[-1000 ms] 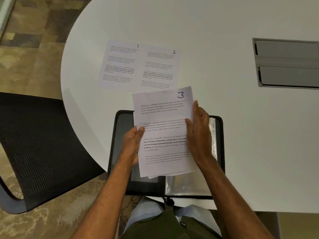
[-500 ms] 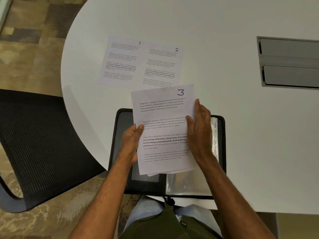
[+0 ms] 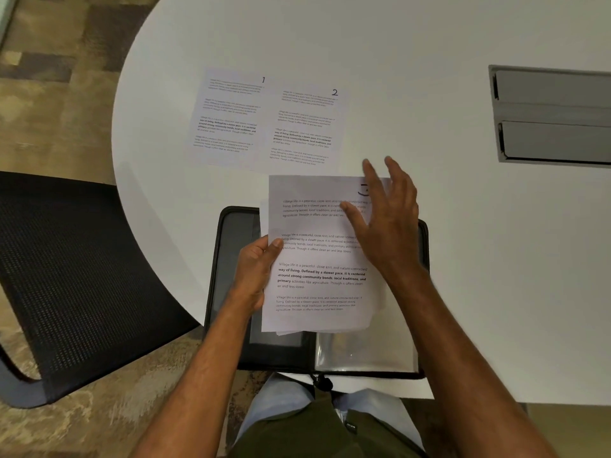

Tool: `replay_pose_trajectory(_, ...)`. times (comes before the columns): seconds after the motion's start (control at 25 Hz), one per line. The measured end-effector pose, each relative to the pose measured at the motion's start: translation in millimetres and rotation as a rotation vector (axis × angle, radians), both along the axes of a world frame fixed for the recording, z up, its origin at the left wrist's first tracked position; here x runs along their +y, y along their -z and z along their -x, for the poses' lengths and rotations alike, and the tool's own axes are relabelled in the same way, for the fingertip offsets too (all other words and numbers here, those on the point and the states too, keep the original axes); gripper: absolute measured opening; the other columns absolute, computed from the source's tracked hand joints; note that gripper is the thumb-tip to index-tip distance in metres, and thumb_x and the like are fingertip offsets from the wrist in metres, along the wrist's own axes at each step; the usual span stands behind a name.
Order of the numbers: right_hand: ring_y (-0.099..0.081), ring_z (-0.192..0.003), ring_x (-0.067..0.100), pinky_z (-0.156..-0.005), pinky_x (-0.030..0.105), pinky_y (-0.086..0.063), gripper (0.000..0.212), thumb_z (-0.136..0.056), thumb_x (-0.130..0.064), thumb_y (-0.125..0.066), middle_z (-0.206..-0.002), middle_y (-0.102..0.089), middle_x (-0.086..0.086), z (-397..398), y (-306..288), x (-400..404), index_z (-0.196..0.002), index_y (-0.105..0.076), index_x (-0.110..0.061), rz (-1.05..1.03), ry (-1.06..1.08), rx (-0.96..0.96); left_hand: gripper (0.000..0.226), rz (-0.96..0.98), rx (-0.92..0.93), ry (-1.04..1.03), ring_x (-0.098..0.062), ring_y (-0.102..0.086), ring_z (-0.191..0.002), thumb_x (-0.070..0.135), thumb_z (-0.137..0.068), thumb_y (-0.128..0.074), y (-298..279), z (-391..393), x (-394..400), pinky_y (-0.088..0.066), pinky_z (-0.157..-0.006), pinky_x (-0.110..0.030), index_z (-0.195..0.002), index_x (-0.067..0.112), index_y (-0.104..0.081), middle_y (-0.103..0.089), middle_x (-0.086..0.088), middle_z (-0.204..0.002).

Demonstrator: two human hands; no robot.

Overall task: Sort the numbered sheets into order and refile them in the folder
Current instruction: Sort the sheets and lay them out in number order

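Observation:
Sheet 1 (image 3: 228, 117) and sheet 2 (image 3: 305, 127) lie side by side on the white table (image 3: 429, 259), above the open black folder (image 3: 231, 292). My left hand (image 3: 256, 272) pinches the left edge of a small stack of sheets (image 3: 317, 285) held over the folder. Its top sheet is sheet 3, with the number mostly hidden. My right hand (image 3: 386, 219) hovers over the stack's upper right part, fingers spread and straight, and holds nothing. The hand is blurred.
A black mesh chair (image 3: 76, 276) stands at the left beside the table's rounded edge. A grey cable hatch (image 3: 555, 114) is set into the table at the far right. Clear plastic sleeves (image 3: 363, 352) show in the folder's right half.
My right hand has let go of the stack's right edge and lifted up and forward over its top right corner. The left hand keeps its hold on the left edge.

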State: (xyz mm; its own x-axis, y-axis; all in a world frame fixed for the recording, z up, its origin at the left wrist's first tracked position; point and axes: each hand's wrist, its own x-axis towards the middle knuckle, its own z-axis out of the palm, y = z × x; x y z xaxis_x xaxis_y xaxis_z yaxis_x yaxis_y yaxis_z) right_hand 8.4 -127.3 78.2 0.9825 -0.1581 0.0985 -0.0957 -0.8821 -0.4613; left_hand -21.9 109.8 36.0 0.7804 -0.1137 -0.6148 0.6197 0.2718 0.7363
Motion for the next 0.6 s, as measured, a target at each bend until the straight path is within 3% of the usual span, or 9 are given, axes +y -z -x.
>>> replay_pose_trajectory(0.16, -0.022, -0.155, 0.031, -0.124, 0.057, -0.023, 0.064, -0.103, -0.056, -0.05, -0.169, -0.023, 0.009, 0, 9, -4, -0.158, -0.039, -0.024, 0.084, -0.058, -0.004, 0.022, -0.035, -0.019, 0.035, -0.027, -0.077, -0.09, 0.015, -0.105, -0.058, -1, 0, -5, -0.065, -0.073, -0.039, -0.121, 0.012, -0.071, -0.078, -0.015, -0.109)
replay_pose_trajectory(0.44, -0.038, -0.147, 0.028, -0.123, 0.051, -0.029, 0.054, -0.105, -0.042, -0.055, -0.161, -0.041, 0.008, 9, 9, -4, -0.154, -0.047, -0.021, 0.06, -0.074, -0.091, 0.023, -0.029, 0.001, 0.026, -0.027, -0.077, -0.088, 0.016, -0.104, -0.058, 1, -2, -1, -0.065, -0.071, -0.037, -0.122, 0.009, -0.07, -0.078, -0.016, -0.108)
replay_pose_trajectory(0.6, -0.058, -0.126, 0.027, -0.115, 0.048, -0.038, 0.033, -0.105, -0.028, -0.058, -0.136, -0.065, 0.007, 13, 4, -7, -0.133, -0.067, -0.015, 0.051, -0.106, -0.248, 0.021, -0.011, 0.003, 0.021, -0.028, -0.077, -0.089, 0.015, -0.104, -0.058, 1, -2, 0, -0.065, -0.072, -0.038, -0.12, 0.011, -0.071, -0.078, -0.016, -0.109)
